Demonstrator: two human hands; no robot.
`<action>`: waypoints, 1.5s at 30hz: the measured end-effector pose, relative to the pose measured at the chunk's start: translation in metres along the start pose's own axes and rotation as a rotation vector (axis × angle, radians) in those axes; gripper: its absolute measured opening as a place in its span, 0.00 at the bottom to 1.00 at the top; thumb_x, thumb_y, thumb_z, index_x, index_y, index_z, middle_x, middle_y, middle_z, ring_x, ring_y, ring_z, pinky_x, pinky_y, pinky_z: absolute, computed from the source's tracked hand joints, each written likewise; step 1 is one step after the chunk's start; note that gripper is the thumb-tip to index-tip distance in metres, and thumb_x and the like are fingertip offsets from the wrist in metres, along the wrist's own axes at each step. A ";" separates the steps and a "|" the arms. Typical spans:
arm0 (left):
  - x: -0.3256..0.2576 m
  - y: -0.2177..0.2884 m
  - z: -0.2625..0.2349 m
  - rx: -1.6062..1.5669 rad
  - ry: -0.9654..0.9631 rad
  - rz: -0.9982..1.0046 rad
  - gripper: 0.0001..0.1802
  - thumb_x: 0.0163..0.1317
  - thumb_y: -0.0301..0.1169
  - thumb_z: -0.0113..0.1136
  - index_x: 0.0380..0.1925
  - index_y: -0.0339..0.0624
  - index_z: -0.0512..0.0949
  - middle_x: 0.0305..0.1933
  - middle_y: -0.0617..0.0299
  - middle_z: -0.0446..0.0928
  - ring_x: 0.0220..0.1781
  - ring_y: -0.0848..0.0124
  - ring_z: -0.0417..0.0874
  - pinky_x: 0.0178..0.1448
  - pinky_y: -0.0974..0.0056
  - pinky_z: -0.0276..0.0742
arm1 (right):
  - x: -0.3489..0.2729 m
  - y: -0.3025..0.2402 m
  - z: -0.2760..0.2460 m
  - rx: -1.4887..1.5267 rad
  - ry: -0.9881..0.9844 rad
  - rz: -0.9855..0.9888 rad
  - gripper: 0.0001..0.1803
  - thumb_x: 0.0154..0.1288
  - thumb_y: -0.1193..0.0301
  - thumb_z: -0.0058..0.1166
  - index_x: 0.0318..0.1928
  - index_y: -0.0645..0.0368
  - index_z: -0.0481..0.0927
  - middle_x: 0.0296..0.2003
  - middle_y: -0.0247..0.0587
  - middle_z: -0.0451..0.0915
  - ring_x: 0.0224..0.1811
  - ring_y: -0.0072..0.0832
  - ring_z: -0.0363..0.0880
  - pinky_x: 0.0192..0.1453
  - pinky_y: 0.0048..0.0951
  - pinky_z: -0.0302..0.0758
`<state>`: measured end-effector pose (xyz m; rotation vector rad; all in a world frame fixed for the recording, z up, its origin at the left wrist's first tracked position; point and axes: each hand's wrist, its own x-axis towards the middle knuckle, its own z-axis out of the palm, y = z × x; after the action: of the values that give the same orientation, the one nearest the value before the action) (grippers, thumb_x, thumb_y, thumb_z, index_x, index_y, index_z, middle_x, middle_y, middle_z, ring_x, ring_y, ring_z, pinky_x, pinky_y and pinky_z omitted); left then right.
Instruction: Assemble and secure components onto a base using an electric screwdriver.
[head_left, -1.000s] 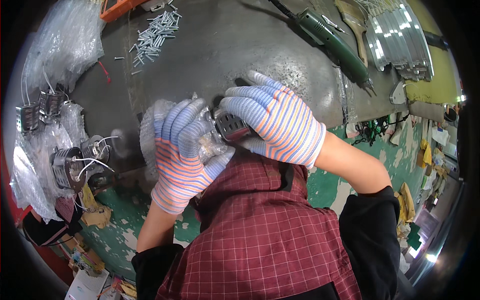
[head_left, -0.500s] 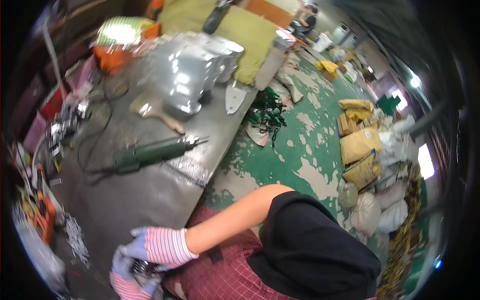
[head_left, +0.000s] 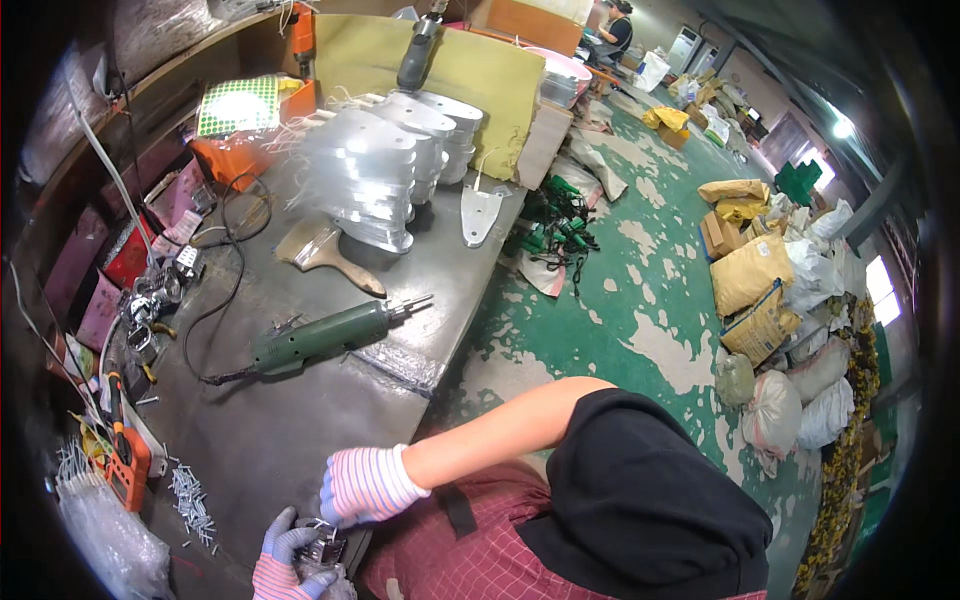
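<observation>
My left hand (head_left: pixel 280 562), in a striped glove with bluish fingertips, grips a small shiny metal fitting (head_left: pixel 326 546) at the table's near edge. Its thumb and fingers are on either side of the part. My right hand (head_left: pixel 368 486), in a matching glove, is just above and to the right of the fitting with its fingers curled down towards it. Anything pinched in those fingers is hidden. To the left of my hands lies a loose pile of small screws (head_left: pixel 190 503) on the dark metal table (head_left: pixel 250 440).
A green corded power screwdriver (head_left: pixel 325 338) and a wooden-handled brush (head_left: pixel 330 257) lie farther up the table. Stacked metal plates (head_left: pixel 370 170) stand behind them. Along the left are an orange-handled tool (head_left: pixel 127 465), a plastic bag of screws (head_left: pixel 110 530) and metal fittings (head_left: pixel 150 305).
My right hand has moved up and right, from around the metal fitting to just above it. My left hand keeps its hold. The whole view has shifted slightly and become sharper.
</observation>
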<state>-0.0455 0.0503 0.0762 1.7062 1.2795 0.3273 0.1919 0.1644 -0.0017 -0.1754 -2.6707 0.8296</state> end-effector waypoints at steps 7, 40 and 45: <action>0.020 -0.020 0.000 0.064 0.120 0.050 0.33 0.44 0.36 0.74 0.53 0.41 0.75 0.71 0.43 0.68 0.70 0.44 0.71 0.71 0.53 0.69 | -0.029 0.012 -0.039 0.030 0.360 0.165 0.09 0.53 0.71 0.57 0.36 0.55 0.83 0.30 0.52 0.80 0.35 0.54 0.80 0.40 0.48 0.79; -0.015 -0.028 0.073 0.478 0.711 -0.213 0.43 0.39 0.43 0.79 0.59 0.46 0.75 0.55 0.52 0.73 0.58 0.51 0.74 0.60 0.50 0.74 | 0.032 -0.026 -0.031 -0.238 0.234 0.247 0.19 0.57 0.54 0.64 0.42 0.54 0.84 0.39 0.44 0.80 0.42 0.47 0.79 0.48 0.45 0.75; -0.011 -0.023 0.067 0.304 0.707 -0.202 0.38 0.42 0.41 0.79 0.58 0.49 0.77 0.56 0.53 0.75 0.58 0.53 0.76 0.61 0.50 0.75 | 0.031 -0.028 0.017 -0.144 0.277 0.134 0.16 0.52 0.57 0.66 0.35 0.53 0.81 0.36 0.42 0.78 0.44 0.44 0.77 0.56 0.48 0.71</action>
<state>-0.0187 0.0067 0.0265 1.7524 2.0876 0.6821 0.1563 0.1395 0.0100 -0.4736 -2.4746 0.6003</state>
